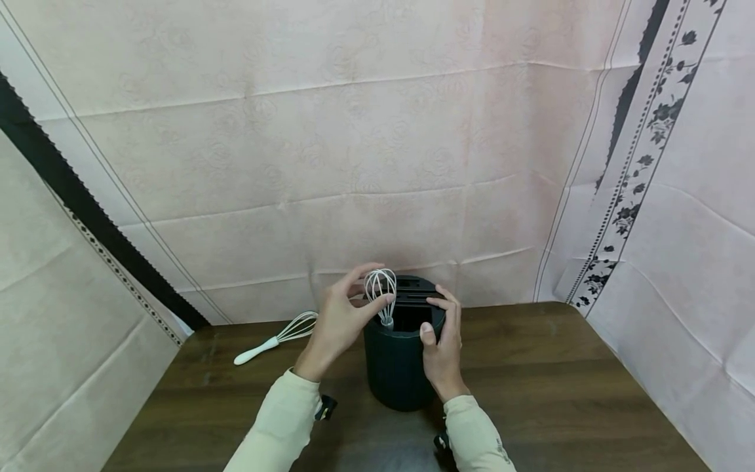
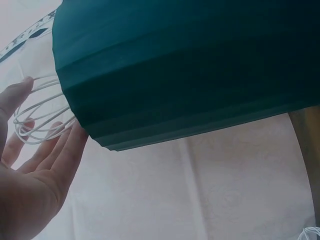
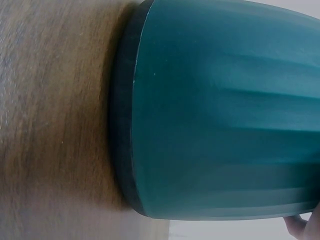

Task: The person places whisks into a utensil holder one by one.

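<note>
A dark green ribbed utensil holder (image 1: 396, 373) with a slotted black top stands upright on the table. A whisk (image 1: 380, 288) with white wires has its lower end inside the holder's opening, its wire loops sticking up above the rim. My left hand (image 1: 345, 311) holds those loops, thumb on one side and fingers on the other; the left wrist view shows the whisk's wires (image 2: 42, 112) between them. My right hand (image 1: 442, 347) grips the right side of the holder near its rim, thumb at the front. The ribbed wall fills most of the right wrist view.
A second whisk (image 1: 274, 339) with a white handle lies on the brown wooden table (image 1: 531, 387), left of the holder. Behind the table hangs a pale cloth (image 1: 366, 144), and patterned cloth (image 1: 678, 262) borders the right side.
</note>
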`<state>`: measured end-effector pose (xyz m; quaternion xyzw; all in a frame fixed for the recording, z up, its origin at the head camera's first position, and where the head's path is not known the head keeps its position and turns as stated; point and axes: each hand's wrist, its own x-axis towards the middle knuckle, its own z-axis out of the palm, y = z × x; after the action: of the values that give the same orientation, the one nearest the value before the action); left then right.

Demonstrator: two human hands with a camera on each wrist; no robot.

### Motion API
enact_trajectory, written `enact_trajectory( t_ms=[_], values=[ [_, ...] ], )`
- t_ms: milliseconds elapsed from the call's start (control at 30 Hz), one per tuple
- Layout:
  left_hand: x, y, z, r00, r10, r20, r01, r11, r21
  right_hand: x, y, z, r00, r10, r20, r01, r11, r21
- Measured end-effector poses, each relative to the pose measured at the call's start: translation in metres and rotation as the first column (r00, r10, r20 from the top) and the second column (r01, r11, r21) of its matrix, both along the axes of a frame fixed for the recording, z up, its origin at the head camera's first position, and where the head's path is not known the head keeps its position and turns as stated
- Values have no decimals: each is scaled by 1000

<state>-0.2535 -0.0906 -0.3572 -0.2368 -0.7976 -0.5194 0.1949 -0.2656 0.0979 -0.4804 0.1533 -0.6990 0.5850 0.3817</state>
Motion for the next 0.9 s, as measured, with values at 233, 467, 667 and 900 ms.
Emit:
enact_trajectory(
  t_ms=[233,467,667,900],
  values=[
    [2,1,-10,999,-29,-19,28,999,-36,0,0,0,999,-4,-33,4,1000,12],
    [2,2,-22,998,-34,-47,31,997,-72,-2,0,1,999,-9,-49,10,1000,20],
    [3,-1,-23,999,-10,-52,4,994,-106,-2,0,1,999,7,-45,-7,1000,14],
    [3,-8,-20,998,-13,-64,5,993,-120,-1,3,4,998,59,-28,-59,998,2]
  ],
)
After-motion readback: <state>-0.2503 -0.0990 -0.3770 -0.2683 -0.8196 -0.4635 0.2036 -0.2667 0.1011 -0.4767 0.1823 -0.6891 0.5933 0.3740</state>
